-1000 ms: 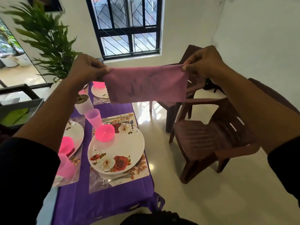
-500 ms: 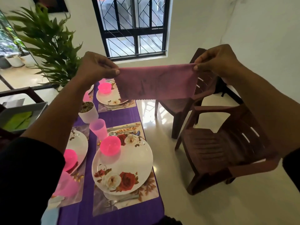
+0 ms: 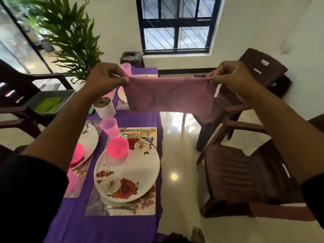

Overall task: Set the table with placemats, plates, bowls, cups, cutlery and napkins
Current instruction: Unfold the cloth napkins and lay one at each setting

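A pink napkin hangs stretched in the air above the table's right edge. My left hand pinches its top left corner and my right hand pinches its top right corner. Below it, on the purple tablecloth, a floral placemat carries a white rose-patterned plate with a bright pink bowl on it. A pink cup stands behind the bowl. A fork lies at the plate's near side, and a spoon at its far side.
Other place settings with plates and pink bowls lie to the left and further back. A white pot stands mid-table. Brown plastic chairs stand right of the table, a large plant at back left, a grey tray on a left chair.
The view has tilted down and moved closer to the table. Both hands keep the napkin stretched and have lowered it slightly toward the table.
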Action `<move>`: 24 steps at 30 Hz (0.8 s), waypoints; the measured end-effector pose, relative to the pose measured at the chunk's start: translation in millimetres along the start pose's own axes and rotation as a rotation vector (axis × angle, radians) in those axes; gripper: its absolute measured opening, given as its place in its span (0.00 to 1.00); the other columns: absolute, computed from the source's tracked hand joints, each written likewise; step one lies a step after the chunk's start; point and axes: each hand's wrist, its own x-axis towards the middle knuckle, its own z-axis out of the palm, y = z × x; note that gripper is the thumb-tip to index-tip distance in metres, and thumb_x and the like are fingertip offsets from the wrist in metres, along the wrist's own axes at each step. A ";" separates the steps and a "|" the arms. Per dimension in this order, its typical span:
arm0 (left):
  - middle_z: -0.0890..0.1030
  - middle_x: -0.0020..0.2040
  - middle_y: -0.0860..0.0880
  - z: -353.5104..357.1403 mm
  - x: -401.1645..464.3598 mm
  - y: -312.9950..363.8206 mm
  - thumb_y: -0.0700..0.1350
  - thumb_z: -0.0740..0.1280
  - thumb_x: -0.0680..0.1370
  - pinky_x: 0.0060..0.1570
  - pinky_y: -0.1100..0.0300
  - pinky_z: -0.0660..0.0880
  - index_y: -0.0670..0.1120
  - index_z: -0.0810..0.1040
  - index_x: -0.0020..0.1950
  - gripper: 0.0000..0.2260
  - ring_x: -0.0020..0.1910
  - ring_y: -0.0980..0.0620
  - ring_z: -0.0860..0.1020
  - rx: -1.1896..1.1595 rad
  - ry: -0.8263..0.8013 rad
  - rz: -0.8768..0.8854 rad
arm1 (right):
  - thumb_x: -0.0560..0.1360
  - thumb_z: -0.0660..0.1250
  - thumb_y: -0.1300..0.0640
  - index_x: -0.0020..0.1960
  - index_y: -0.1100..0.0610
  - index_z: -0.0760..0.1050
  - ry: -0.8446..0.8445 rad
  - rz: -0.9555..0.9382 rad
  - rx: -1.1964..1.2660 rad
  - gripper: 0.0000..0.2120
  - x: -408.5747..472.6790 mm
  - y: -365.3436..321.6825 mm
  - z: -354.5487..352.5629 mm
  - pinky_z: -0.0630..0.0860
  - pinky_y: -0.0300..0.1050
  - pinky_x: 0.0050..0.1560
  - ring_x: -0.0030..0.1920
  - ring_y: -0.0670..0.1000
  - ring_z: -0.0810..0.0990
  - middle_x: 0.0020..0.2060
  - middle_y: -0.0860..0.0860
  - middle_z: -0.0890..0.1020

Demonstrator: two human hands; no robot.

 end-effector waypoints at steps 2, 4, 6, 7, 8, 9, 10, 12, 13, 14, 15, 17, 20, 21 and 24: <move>0.86 0.45 0.42 8.3 -13.8 5.3 0.39 0.77 0.76 0.50 0.47 0.84 0.49 0.83 0.46 0.06 0.46 0.45 0.85 -0.082 -0.014 -0.072 | 0.73 0.69 0.73 0.44 0.65 0.77 -0.107 -0.006 0.139 0.06 6.7 9.6 -7.2 0.82 0.48 0.44 0.40 0.56 0.82 0.39 0.63 0.81; 0.85 0.44 0.42 17.1 -31.5 12.0 0.37 0.75 0.77 0.43 0.55 0.83 0.45 0.82 0.47 0.05 0.45 0.47 0.84 -0.157 -0.025 -0.150 | 0.74 0.71 0.71 0.44 0.61 0.77 -0.187 0.027 0.271 0.07 10.8 22.1 -12.5 0.80 0.45 0.41 0.38 0.52 0.80 0.37 0.57 0.79; 0.84 0.42 0.42 28.4 -49.4 15.8 0.36 0.75 0.77 0.38 0.58 0.83 0.44 0.81 0.49 0.06 0.41 0.49 0.84 -0.175 0.026 -0.211 | 0.74 0.73 0.68 0.45 0.56 0.79 -0.245 0.081 0.384 0.08 15.7 35.3 -15.3 0.79 0.44 0.39 0.39 0.52 0.80 0.38 0.53 0.81; 0.84 0.41 0.42 34.4 -59.1 16.6 0.36 0.76 0.76 0.37 0.56 0.83 0.46 0.80 0.48 0.08 0.40 0.48 0.84 -0.179 0.059 -0.243 | 0.73 0.75 0.67 0.45 0.55 0.80 -0.264 0.104 0.420 0.09 17.1 41.3 -14.3 0.79 0.44 0.39 0.39 0.51 0.80 0.38 0.52 0.82; 0.84 0.42 0.39 39.5 -67.3 18.1 0.35 0.76 0.76 0.38 0.52 0.84 0.48 0.79 0.47 0.10 0.41 0.46 0.84 -0.176 0.082 -0.276 | 0.72 0.76 0.66 0.46 0.55 0.80 -0.267 0.124 0.449 0.09 17.6 46.1 -11.7 0.79 0.42 0.38 0.38 0.50 0.81 0.38 0.51 0.83; 0.82 0.43 0.35 45.7 -75.8 19.8 0.35 0.76 0.75 0.39 0.48 0.85 0.50 0.78 0.46 0.11 0.42 0.43 0.83 -0.163 0.101 -0.303 | 0.72 0.76 0.66 0.47 0.55 0.80 -0.261 0.146 0.458 0.09 16.2 50.6 -8.0 0.79 0.41 0.36 0.37 0.49 0.82 0.38 0.51 0.83; 0.81 0.44 0.32 52.2 -83.6 22.9 0.35 0.74 0.76 0.40 0.46 0.85 0.50 0.78 0.45 0.11 0.43 0.41 0.83 -0.139 0.110 -0.320 | 0.72 0.77 0.67 0.47 0.57 0.80 -0.238 0.172 0.452 0.09 14.7 56.2 -2.4 0.79 0.41 0.35 0.36 0.48 0.82 0.38 0.52 0.83; 0.81 0.42 0.33 67.0 -97.9 30.4 0.33 0.72 0.77 0.36 0.49 0.85 0.46 0.80 0.46 0.08 0.40 0.41 0.83 -0.096 0.113 -0.338 | 0.71 0.78 0.66 0.49 0.61 0.80 -0.162 0.219 0.334 0.10 11.2 64.9 12.2 0.82 0.43 0.36 0.37 0.48 0.84 0.40 0.54 0.84; 0.82 0.40 0.37 74.7 -103.2 35.7 0.33 0.71 0.77 0.34 0.52 0.84 0.45 0.82 0.46 0.07 0.39 0.44 0.83 -0.079 0.117 -0.350 | 0.70 0.79 0.65 0.50 0.62 0.80 -0.115 0.228 0.229 0.11 10.4 68.2 20.1 0.85 0.47 0.39 0.40 0.49 0.85 0.43 0.55 0.84; 0.83 0.39 0.39 81.6 -108.5 41.7 0.33 0.70 0.77 0.34 0.55 0.83 0.44 0.84 0.47 0.07 0.38 0.46 0.83 -0.068 0.120 -0.365 | 0.70 0.80 0.63 0.49 0.60 0.80 -0.076 0.232 0.133 0.12 10.3 70.7 28.9 0.86 0.52 0.44 0.44 0.52 0.85 0.45 0.55 0.84; 0.84 0.39 0.40 87.5 -112.7 45.9 0.33 0.70 0.76 0.35 0.55 0.84 0.44 0.86 0.47 0.08 0.38 0.46 0.84 -0.070 0.111 -0.380 | 0.69 0.80 0.62 0.48 0.57 0.78 -0.053 0.234 0.061 0.12 8.9 71.2 36.9 0.86 0.56 0.47 0.46 0.53 0.85 0.46 0.54 0.84; 0.87 0.41 0.42 95.1 -118.4 49.9 0.34 0.71 0.76 0.43 0.50 0.85 0.46 0.88 0.48 0.09 0.42 0.43 0.86 -0.096 0.076 -0.421 | 0.70 0.79 0.60 0.49 0.52 0.76 -0.075 0.197 0.007 0.14 2.4 66.5 51.3 0.85 0.57 0.51 0.49 0.53 0.85 0.48 0.52 0.84; 0.88 0.45 0.43 103.0 -123.5 54.8 0.35 0.71 0.78 0.54 0.43 0.84 0.47 0.89 0.52 0.10 0.48 0.43 0.87 -0.157 -0.019 -0.490 | 0.70 0.79 0.56 0.51 0.50 0.75 -0.132 0.054 -0.087 0.16 -6.4 60.0 69.3 0.84 0.54 0.52 0.49 0.51 0.85 0.48 0.50 0.85; 0.88 0.46 0.43 106.3 -124.8 56.3 0.34 0.70 0.78 0.56 0.42 0.83 0.46 0.88 0.54 0.11 0.49 0.43 0.87 -0.185 -0.064 -0.506 | 0.70 0.79 0.54 0.51 0.50 0.76 -0.142 -0.001 -0.108 0.15 -10.2 56.9 74.0 0.84 0.53 0.52 0.48 0.50 0.85 0.47 0.49 0.85; 0.88 0.47 0.44 115.1 -125.5 60.4 0.31 0.69 0.78 0.57 0.42 0.83 0.44 0.86 0.59 0.14 0.49 0.44 0.87 -0.210 -0.141 -0.492 | 0.73 0.77 0.53 0.53 0.52 0.78 -0.181 -0.100 -0.136 0.12 -15.0 50.5 85.8 0.82 0.45 0.51 0.46 0.47 0.83 0.47 0.47 0.84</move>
